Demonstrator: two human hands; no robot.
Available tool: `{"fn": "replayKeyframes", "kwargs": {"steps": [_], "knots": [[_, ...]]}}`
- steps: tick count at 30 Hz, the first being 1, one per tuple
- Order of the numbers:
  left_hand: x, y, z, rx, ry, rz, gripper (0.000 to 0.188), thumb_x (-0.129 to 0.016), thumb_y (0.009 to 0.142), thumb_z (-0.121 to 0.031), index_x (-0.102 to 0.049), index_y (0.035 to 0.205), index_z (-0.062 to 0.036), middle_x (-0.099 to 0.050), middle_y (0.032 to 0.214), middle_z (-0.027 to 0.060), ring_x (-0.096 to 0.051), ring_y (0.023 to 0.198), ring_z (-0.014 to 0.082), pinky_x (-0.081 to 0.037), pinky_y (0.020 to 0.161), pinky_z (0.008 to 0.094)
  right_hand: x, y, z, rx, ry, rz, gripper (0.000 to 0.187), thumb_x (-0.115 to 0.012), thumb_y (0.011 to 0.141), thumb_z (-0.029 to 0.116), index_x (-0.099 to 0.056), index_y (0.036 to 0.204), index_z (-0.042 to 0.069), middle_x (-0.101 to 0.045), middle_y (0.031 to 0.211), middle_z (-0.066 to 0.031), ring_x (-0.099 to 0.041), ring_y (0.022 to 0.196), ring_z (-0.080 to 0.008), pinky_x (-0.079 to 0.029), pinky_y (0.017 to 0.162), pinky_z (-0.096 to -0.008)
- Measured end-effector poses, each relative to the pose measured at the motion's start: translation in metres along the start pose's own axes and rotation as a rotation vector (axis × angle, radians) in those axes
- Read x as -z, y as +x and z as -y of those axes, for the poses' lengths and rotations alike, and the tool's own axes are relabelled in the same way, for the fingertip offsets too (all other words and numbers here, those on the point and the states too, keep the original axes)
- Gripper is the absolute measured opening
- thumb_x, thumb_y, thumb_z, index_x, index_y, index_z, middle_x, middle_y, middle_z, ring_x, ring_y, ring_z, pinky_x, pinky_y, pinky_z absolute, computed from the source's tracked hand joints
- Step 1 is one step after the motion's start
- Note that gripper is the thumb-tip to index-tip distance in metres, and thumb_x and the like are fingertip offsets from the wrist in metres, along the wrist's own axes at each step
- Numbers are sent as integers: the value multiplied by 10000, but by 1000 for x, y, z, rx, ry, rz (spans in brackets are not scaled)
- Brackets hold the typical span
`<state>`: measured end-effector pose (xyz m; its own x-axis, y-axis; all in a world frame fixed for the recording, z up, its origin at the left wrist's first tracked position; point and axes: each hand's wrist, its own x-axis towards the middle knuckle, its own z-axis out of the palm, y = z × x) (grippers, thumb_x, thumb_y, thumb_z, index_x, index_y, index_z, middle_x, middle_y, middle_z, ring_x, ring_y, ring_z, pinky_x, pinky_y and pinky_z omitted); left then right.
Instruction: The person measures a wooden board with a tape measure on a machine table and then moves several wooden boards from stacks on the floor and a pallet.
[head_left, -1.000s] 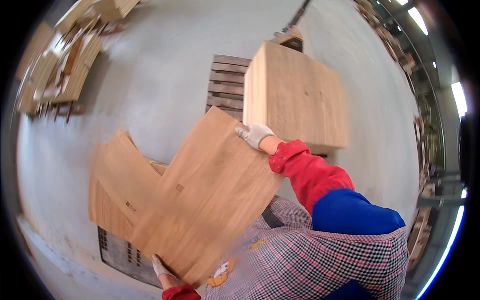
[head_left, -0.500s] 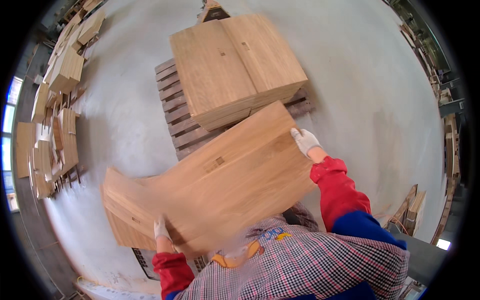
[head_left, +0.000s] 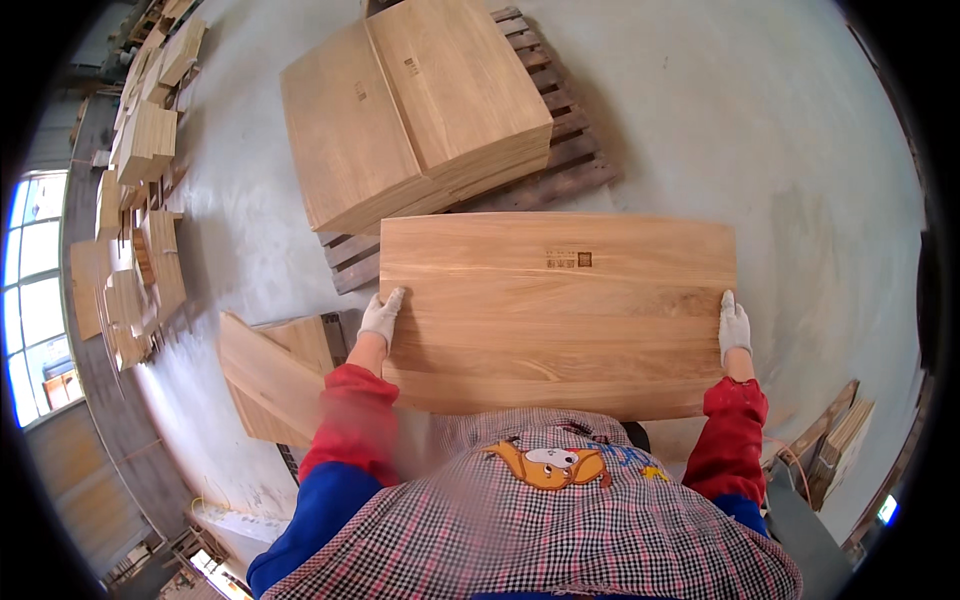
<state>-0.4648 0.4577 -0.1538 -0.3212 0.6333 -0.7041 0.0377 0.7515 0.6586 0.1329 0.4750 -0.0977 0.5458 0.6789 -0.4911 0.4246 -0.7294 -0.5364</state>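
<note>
A wide, light brown wooden board is held level in front of my apron, its dark stamp near the far edge. My left hand, in a white glove, grips its left end with the thumb on top. The gloved right hand clasps the opposite end in the same way. Under the board the fingers are hidden. Beyond it, two side-by-side stacks of similar boards rest on a slatted wooden pallet. To the left of my left forearm lie more boards, lower down and partly covered by my sleeve.
Along the left wall stand several piles of wooden panels, near a large window. At the right, a few planks lean beside a grey surface. Grey concrete floor surrounds the pallet.
The board has swung from a slant over the lower-left pile to straight across my front, moving right. Both hands still hold its ends. The pallet stack now appears farther left in view.
</note>
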Motion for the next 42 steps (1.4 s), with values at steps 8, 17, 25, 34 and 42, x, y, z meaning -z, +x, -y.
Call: {"fn": "replayKeyframes", "kwargs": {"steps": [8, 17, 25, 34, 42], "knots": [[-90, 31, -66, 42, -92, -92, 621, -608, 815, -406, -411, 1247, -6, -537, 1128, 104, -515, 977, 182, -425, 833, 310, 23, 152, 56, 194, 45, 18, 603, -400, 897, 508, -545, 1016, -64, -589, 899, -152, -534, 838, -246, -412, 786, -332], [-118, 66, -92, 130, -263, -218, 615, -596, 812, -442, -432, 1231, -22, -542, 1111, 117, -516, 984, 204, -438, 822, 342, 11, 257, 233, 312, -262, 104, 550, -429, 899, 476, -551, 993, -52, -599, 880, -144, -527, 809, -237, -418, 768, -338], [-137, 56, -120, 236, -435, -376, 599, -579, 814, -459, -429, 1243, -68, -523, 1164, 62, -480, 1049, 194, -393, 883, 337, -22, 281, 392, 547, -338, 219, 556, -426, 887, 503, -573, 937, -30, -605, 878, -170, -556, 830, -275, -418, 756, -358], [-188, 54, -126, 313, -837, -583, 629, -592, 796, -467, -422, 1260, -79, -531, 1174, 66, -505, 1047, 216, -402, 893, 379, -165, 358, 548, 809, -686, 481, 610, -394, 868, 545, -575, 977, -26, -591, 935, -243, -545, 926, -380, -411, 806, -402], [-261, 100, -129, 722, -1128, -733, 623, -533, 825, -516, -415, 1291, -120, -494, 1261, 48, -444, 1157, 219, -339, 974, 401, -375, 387, 695, 1343, -1262, 759, 632, -375, 842, 568, -573, 1094, 24, -538, 1114, -260, -498, 1064, -375, -389, 897, -394]]}}
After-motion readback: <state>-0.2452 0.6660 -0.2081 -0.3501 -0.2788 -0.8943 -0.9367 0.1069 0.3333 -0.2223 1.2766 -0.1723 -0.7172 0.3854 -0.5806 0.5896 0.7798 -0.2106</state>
